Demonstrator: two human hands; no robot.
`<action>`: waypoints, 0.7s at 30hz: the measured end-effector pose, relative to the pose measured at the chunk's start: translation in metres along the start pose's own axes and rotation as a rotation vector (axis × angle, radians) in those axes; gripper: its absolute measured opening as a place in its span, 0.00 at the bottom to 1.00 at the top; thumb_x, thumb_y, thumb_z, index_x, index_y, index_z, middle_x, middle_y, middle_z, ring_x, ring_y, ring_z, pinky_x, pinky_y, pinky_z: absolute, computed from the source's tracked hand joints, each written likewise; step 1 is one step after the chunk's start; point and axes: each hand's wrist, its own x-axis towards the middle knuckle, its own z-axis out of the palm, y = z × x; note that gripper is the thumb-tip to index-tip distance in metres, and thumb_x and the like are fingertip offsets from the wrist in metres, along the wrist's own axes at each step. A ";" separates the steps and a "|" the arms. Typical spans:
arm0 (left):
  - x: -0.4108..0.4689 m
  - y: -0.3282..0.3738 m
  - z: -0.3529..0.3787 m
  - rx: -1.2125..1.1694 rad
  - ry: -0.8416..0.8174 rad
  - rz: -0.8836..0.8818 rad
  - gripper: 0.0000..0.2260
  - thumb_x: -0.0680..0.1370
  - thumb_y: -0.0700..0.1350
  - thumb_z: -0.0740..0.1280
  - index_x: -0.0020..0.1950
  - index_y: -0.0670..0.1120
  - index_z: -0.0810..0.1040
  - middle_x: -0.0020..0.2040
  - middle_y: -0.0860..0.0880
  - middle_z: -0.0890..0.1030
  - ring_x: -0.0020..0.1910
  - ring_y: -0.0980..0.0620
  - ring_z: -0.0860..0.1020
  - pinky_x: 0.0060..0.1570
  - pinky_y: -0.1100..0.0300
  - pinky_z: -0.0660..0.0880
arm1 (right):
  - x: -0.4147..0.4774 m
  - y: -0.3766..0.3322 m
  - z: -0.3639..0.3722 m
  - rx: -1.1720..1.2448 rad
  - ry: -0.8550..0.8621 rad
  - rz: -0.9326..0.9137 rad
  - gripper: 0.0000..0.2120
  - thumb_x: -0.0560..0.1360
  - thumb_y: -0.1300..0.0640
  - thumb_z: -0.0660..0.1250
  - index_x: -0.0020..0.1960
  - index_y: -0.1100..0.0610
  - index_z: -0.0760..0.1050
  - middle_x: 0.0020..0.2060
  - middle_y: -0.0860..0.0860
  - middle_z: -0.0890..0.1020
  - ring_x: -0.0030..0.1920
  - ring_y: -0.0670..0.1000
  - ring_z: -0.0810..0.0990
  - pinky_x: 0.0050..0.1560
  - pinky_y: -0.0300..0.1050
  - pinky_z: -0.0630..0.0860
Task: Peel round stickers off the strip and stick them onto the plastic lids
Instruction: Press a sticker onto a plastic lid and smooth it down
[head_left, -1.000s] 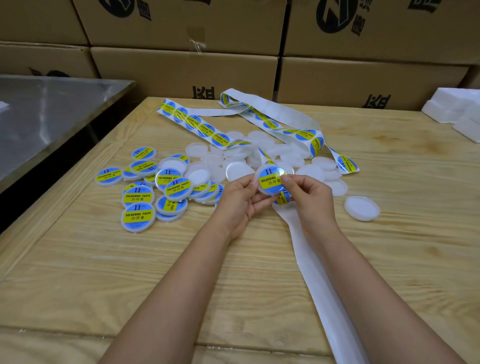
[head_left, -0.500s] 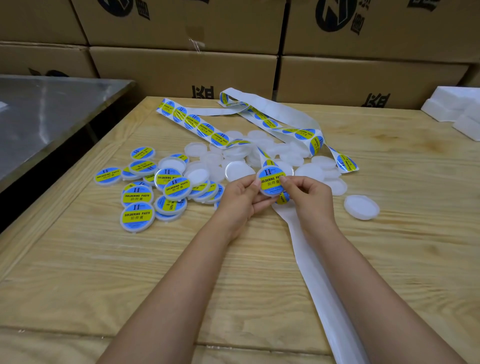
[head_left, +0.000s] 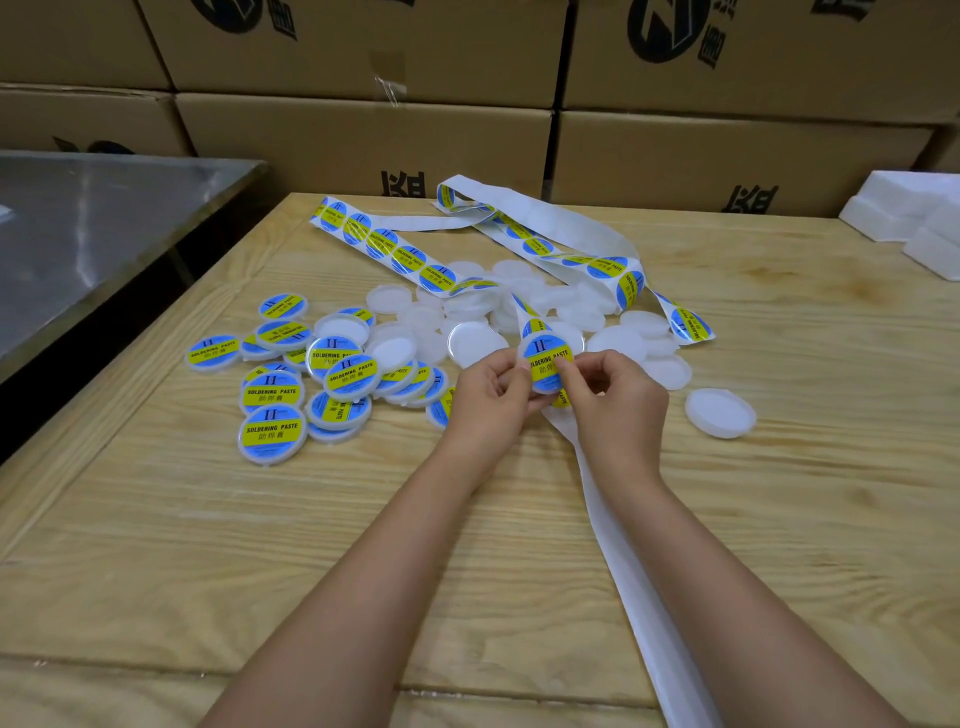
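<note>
The left hand (head_left: 491, 397) and right hand (head_left: 610, 397) pinch the lid (head_left: 543, 382), right fingertips (head_left: 565, 365) newly slid onto the sticker (head_left: 545, 356) at three o'clock, which looks nearly stuck down.

We've got the left forearm (head_left: 363, 571) and the right forearm (head_left: 727, 571) on show, both bare right down to the near edge, and the left hand (head_left: 488, 395) and right hand (head_left: 613, 400) are bare too.
</note>
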 end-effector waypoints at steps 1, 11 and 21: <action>0.000 0.000 0.001 -0.006 0.008 0.002 0.11 0.82 0.37 0.55 0.55 0.34 0.75 0.46 0.40 0.81 0.48 0.46 0.80 0.52 0.59 0.79 | 0.000 0.000 0.000 -0.025 0.010 -0.021 0.07 0.72 0.56 0.72 0.39 0.59 0.80 0.34 0.52 0.82 0.36 0.51 0.79 0.41 0.46 0.74; 0.000 -0.002 0.007 -0.177 0.061 -0.085 0.10 0.82 0.37 0.56 0.53 0.36 0.76 0.50 0.37 0.81 0.43 0.50 0.83 0.51 0.58 0.79 | 0.001 0.000 0.000 -0.061 0.023 -0.119 0.17 0.71 0.58 0.72 0.59 0.61 0.78 0.37 0.53 0.83 0.37 0.52 0.80 0.43 0.44 0.75; -0.002 0.005 0.001 -0.282 -0.078 -0.182 0.12 0.82 0.37 0.55 0.58 0.32 0.74 0.44 0.42 0.82 0.40 0.51 0.83 0.47 0.57 0.80 | 0.001 0.005 0.001 0.095 0.061 0.030 0.10 0.75 0.57 0.68 0.36 0.58 0.73 0.30 0.49 0.78 0.32 0.42 0.75 0.38 0.39 0.71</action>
